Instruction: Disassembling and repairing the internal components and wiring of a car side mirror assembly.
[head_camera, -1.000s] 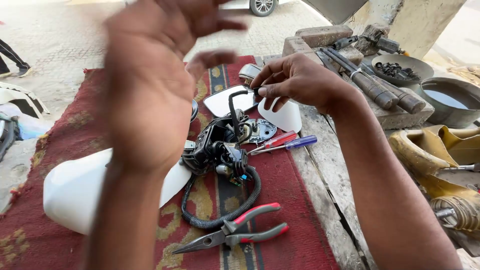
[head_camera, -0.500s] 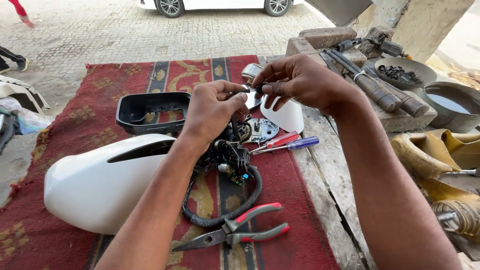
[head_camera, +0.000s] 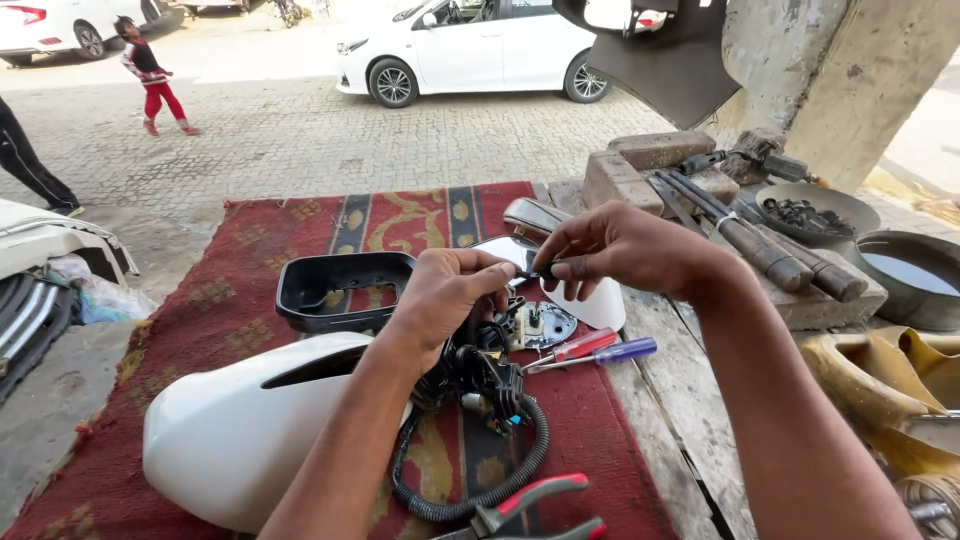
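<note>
Fingers of the right hand pinch a small dark part, thumb and forefinger pressed together on it; the other fingers curl loosely below. Left hand meets it from the other side, its fingertips closed on the same part and on the top of the black mechanism beneath. Both wrists are raised above the bench, the forearms coming in from the lower edge and converging over the middle of the red rug. From the mechanism a ribbed black cable loops down toward the red-handled pliers at the near edge. Just right of the mechanism lie a round grey plate and two screwdrivers, one red-handled, one blue. A white mirror shell lies to the left under the left forearm, and a black frame beyond it. Bricks, long tools and two metal bowls stand at far right.
</note>
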